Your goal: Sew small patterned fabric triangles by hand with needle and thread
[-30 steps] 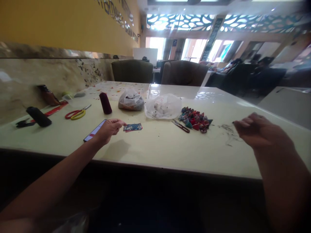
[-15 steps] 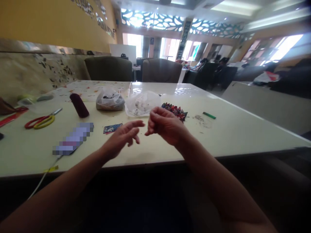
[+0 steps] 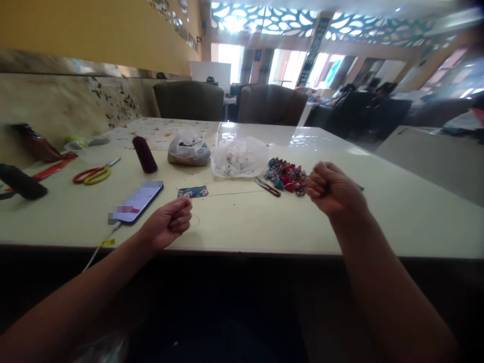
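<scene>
A thin thread (image 3: 236,193) runs taut across the table between my two hands. My left hand (image 3: 170,222) is closed on its left end, just in front of a small blue patterned fabric piece (image 3: 193,191). A loose tail of thread curls beside these fingers. Closed in a fist, my right hand (image 3: 335,189) pinches the other end, raised to the right of a heap of small folded fabric pieces (image 3: 285,174). Thread snips (image 3: 268,187) lie left of that heap. Whether a needle is in either hand cannot be made out.
A white plastic bag (image 3: 240,157) and a fuller bag (image 3: 189,148) stand behind. Toward the left are a maroon thread cone (image 3: 144,155), red-and-yellow scissors (image 3: 94,174), a phone (image 3: 139,204) on a cable and a dark cone (image 3: 22,181). Chairs (image 3: 274,103) line the far side.
My hands have moved apart, the left one leftward and closing, the right one rightward. The thread now shows stretched between them. The view has turned a little left, and the snips are uncovered.
</scene>
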A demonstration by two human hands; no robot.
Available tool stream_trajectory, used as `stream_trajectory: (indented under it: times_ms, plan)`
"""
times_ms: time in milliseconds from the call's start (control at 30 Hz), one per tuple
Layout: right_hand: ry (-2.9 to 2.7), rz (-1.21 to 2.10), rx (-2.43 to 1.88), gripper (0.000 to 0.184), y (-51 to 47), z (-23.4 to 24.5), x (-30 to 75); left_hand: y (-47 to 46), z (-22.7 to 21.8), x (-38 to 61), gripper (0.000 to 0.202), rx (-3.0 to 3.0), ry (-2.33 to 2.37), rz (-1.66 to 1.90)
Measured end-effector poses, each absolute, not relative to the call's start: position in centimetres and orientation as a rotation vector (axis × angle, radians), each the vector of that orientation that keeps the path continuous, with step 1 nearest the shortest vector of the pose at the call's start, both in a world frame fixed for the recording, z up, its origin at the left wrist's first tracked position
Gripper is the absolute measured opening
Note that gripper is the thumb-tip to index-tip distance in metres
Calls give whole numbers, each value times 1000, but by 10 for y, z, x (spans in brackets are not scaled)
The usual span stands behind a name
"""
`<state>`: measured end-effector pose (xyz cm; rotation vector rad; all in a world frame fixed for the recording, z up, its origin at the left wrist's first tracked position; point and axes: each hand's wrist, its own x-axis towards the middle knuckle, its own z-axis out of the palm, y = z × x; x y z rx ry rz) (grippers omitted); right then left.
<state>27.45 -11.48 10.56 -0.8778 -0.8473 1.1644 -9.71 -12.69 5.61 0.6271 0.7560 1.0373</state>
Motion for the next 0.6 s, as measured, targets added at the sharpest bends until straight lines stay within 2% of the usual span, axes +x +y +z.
stream_trajectory:
  times_ms: [233,600]
  plan:
    - [-830,1137,-961,44,-114,91,284,-132,63,-104,40,451,657,1138]
    - [-680,1143,-993,40,-112,83,291,-134,58,-105,39,500,552,1158]
